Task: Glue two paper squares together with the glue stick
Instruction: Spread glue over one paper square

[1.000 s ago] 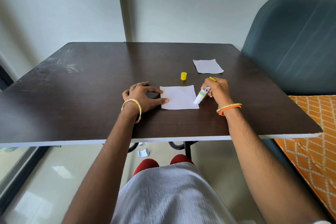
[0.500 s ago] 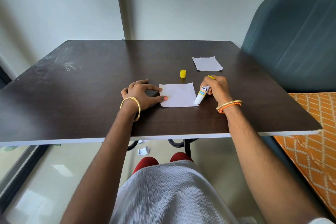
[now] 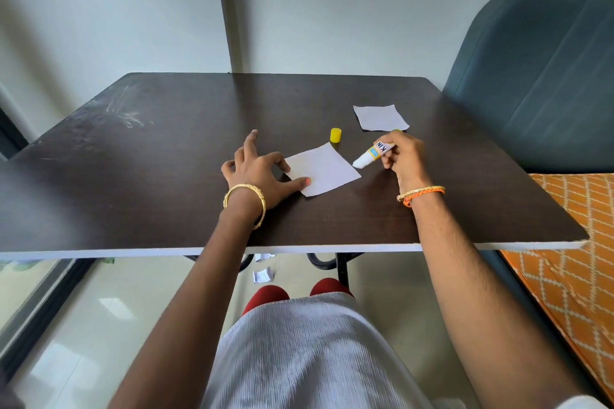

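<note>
A white paper square (image 3: 324,169) lies turned at an angle on the dark table (image 3: 166,149). My left hand (image 3: 262,173) presses its left edge with thumb and a fingertip, the other fingers lifted. My right hand (image 3: 403,156) grips the uncapped glue stick (image 3: 372,154), whose white tip hovers just off the paper's right corner. The glue stick's yellow cap (image 3: 336,136) stands behind the paper. A second paper square (image 3: 380,117) lies farther back on the right.
A dark teal chair (image 3: 538,76) stands at the table's right, with an orange patterned cushion (image 3: 578,242) below it. The wall is close behind the table. Scraps of paper lie on the floor under the table.
The near paper square has been rotated counter-clockwise under my left hand. The glue stick has lifted off the paper's right edge and moved right and back. My left fingers have spread and lifted.
</note>
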